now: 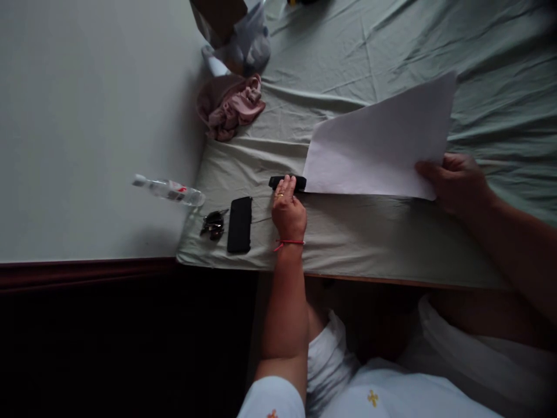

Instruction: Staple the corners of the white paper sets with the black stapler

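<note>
My left hand [289, 216] lies over a small black stapler [300, 183] on the bed, its fingers together on top of it and partly hiding it. The left corner of some white paper [374, 145] meets the stapler's right end. At the paper's lower right edge, my right hand [462, 181] pinches it between thumb and fingers, and the right side is lifted and slightly curved. Whether it is one sheet or a thin stack, I cannot tell.
Left of my left hand lie a black phone [239, 224], a bunch of keys [213, 224] and a plastic bottle [172, 190] by the wall. Farther back are a crumpled pink cloth [232, 110] and a plastic bag [252, 46]. The green bedsheet [357, 247] is wrinkled.
</note>
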The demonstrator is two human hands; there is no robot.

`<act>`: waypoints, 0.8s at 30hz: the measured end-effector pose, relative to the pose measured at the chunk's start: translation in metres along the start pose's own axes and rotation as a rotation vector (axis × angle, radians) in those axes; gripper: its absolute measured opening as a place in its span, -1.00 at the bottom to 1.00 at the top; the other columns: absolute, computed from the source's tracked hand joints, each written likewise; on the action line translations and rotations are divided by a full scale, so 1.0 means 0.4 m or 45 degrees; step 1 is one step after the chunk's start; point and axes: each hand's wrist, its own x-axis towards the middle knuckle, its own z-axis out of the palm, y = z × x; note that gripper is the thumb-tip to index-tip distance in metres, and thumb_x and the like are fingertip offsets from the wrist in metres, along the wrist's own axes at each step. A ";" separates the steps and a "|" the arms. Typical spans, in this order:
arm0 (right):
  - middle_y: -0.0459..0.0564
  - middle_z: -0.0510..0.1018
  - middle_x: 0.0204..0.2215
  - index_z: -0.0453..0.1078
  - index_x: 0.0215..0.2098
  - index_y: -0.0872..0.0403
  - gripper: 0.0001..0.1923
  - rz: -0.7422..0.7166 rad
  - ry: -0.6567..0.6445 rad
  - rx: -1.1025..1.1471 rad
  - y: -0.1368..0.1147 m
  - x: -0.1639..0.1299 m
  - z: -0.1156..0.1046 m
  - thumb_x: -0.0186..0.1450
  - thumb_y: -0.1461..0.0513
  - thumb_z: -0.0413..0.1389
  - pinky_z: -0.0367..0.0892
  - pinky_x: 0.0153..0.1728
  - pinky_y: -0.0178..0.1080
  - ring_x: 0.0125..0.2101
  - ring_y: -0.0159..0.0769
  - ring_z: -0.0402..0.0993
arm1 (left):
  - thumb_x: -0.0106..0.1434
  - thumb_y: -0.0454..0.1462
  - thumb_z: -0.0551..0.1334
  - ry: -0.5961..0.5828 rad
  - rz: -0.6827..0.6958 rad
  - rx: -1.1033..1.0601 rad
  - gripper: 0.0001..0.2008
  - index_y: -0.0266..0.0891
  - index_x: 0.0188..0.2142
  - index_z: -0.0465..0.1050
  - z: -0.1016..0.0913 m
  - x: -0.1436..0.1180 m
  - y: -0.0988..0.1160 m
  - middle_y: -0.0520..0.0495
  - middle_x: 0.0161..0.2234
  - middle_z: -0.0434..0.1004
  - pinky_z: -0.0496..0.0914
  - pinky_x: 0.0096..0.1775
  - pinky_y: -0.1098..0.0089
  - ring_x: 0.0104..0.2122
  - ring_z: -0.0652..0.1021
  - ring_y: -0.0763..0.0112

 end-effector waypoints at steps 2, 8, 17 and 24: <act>-0.06 0.47 -0.52 0.45 -0.43 0.11 -0.55 0.022 0.007 0.019 0.000 0.000 0.001 -0.06 -0.01 0.47 0.15 -0.63 -0.41 -0.59 -0.48 0.28 | 0.25 -0.62 0.07 -0.008 -0.010 0.019 -0.34 -0.11 0.20 0.57 0.005 -0.006 0.006 -0.06 0.31 0.51 0.14 0.49 0.02 0.41 0.36 0.22; -0.05 0.50 -0.50 0.47 -0.42 0.11 -0.56 0.054 0.011 0.074 0.000 0.000 0.004 -0.09 0.03 0.48 0.18 -0.63 -0.39 -0.58 -0.46 0.32 | 0.26 -0.62 0.03 -0.025 0.000 0.122 -0.32 -0.16 0.25 0.53 0.016 -0.022 0.021 -0.11 0.34 0.46 0.18 0.47 -0.02 0.43 0.31 0.17; -0.03 0.53 -0.46 0.49 -0.38 0.10 -0.58 0.032 -0.020 0.075 0.011 0.005 -0.004 -0.05 0.03 0.46 0.21 -0.58 -0.38 -0.54 -0.44 0.33 | 0.19 -0.65 0.04 0.021 0.008 0.043 -0.27 -0.10 0.21 0.56 0.019 -0.017 0.004 -0.03 0.31 0.50 0.19 0.47 0.00 0.40 0.36 0.23; -0.05 0.57 -0.34 0.52 -0.30 0.07 -0.57 -0.079 0.044 0.148 0.013 0.005 -0.002 -0.03 0.03 0.48 0.31 -0.43 -0.38 -0.43 -0.46 0.37 | 0.22 -0.64 0.05 0.127 -0.069 0.068 -0.36 -0.20 0.15 0.59 0.021 0.002 0.020 -0.13 0.28 0.53 0.19 0.46 0.08 0.37 0.41 0.25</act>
